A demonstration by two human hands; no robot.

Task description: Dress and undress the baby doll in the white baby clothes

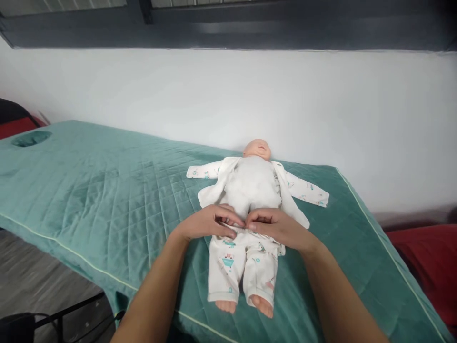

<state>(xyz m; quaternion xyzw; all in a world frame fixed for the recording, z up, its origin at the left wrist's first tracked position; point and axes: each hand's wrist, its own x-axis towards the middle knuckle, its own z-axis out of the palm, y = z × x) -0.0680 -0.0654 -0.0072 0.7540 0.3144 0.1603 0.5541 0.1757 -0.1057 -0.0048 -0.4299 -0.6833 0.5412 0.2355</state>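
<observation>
A baby doll (257, 149) lies on its back, head toward the wall and bare feet toward me. Its soft white torso (248, 183) shows between the spread fronts of a white jacket (310, 193) with printed sleeves. Printed white pants (228, 267) cover the legs, the waistband bunched below the belly. My left hand (214, 221) is at the middle of that waistband, fingers bent around its edge. Close beside it, my right hand (274, 226) pinches the waistband between thumb and fingers. The fingertips of both hands nearly meet, and the cloth between them is partly hidden.
The doll rests on a padded table with a green quilted cover (117, 200), which has a face hole (31, 138) at its far left. A white wall (160, 100) runs along the back. Red fabric (428, 267) lies beyond the right edge. A black metal frame (67, 309) stands at lower left.
</observation>
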